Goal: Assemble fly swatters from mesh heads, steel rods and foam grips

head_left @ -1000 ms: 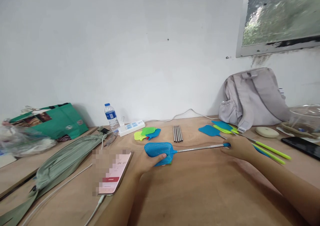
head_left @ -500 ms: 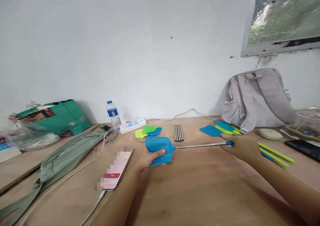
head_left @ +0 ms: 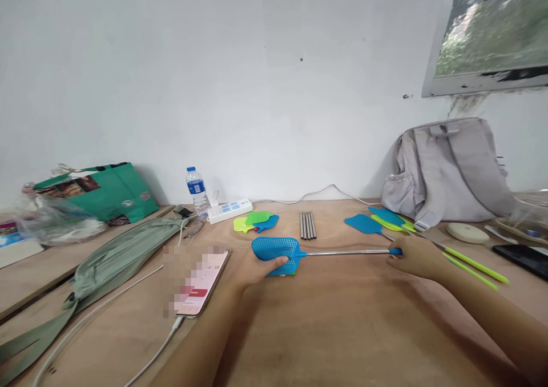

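A fly swatter [head_left: 327, 253] goes across the middle of the frame, from the left hand [head_left: 256, 269] to the right hand [head_left: 415, 256]. Tubes [head_left: 307, 226] lie behind it on the table [head_left: 308, 335]. A phone [head_left: 203, 284] is at lower left, a bottle [head_left: 196, 186] behind it. At right, a backpack [head_left: 447, 173] sits below the window [head_left: 496, 30].

Held swatter [head_left: 302, 254]: matt perforated plastic head [head_left: 274, 246], glossy metal shaft [head_left: 346, 253]. Tubes [head_left: 307, 225], wearer's 12 o'clock: smooth metal. Sling bag [head_left: 124, 253], 10 o'clock: matt cloth. Tabletop [head_left: 308, 335]: smooth wood.
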`<state>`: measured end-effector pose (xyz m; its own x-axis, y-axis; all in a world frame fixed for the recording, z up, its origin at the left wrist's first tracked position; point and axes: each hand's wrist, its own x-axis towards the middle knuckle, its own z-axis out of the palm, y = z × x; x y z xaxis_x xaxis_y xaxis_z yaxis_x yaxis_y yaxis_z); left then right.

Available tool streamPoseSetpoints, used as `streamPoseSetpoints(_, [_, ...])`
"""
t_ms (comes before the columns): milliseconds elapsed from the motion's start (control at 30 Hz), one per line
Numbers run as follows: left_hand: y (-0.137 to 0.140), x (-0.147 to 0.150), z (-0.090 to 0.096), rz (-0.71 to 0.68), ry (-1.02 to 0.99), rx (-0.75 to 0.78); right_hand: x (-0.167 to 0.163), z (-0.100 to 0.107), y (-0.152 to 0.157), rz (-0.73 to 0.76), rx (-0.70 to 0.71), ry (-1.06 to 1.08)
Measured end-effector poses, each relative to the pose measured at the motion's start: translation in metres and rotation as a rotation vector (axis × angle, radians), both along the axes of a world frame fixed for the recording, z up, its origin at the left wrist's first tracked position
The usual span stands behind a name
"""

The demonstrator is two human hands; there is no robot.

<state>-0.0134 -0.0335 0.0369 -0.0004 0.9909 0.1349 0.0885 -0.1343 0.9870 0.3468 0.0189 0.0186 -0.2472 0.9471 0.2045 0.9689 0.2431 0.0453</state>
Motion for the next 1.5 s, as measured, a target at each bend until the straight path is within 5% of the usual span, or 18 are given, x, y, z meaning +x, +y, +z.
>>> streamPoseSetpoints(567, [-0.001, 0.008, 0.001, -0.042, -0.109, -0.093, -0.012, -0.003, -0.005, -0.156, 0.157, -0.028])
streamPoseSetpoints(800, [-0.012, 0.028, 0.013, -0.103, 0.039, -0.014, -0.041, -0.007, -0.012, -0.074, 0.212, 0.009])
streamPoseSetpoints(1333, [-0.002, 0.037, -0.022, -0.147, 0.145, -0.004, -0.065, -0.028, -0.023, 0.014, 0.07, 0.121])
streamPoseSetpoints(1500, [0.001, 0.031, -0.019, -0.156, 0.103, -0.057, -0.061, -0.028, -0.019, 0.267, 0.021, 0.247])
